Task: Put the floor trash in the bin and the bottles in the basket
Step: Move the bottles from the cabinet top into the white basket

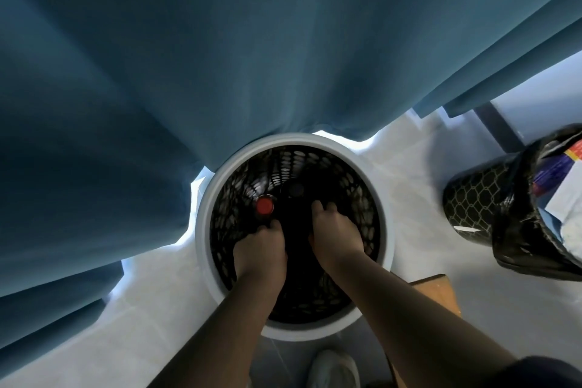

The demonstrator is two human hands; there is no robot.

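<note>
A round basket point(388, 230) with a white rim and black mesh walls stands on the floor in front of me. Both my hands reach down inside it. My left hand point(261, 250) curls its fingers round a dark bottle with a red cap point(264, 206). My right hand point(335, 231) curls round a second dark bottle, whose dark cap point(296, 189) shows just beyond the fingers. The bottle bodies are mostly lost in the dark of the basket. At the right stands the trash bin point(478, 201), lined with a black bag, with paper and wrappers point(563, 198) inside.
A blue curtain point(220, 57) hangs right behind the basket and fills the upper view. A brown cardboard piece point(441, 290) lies on the pale floor at the basket's right, near my right forearm. My shoe point(333, 368) shows at the bottom edge.
</note>
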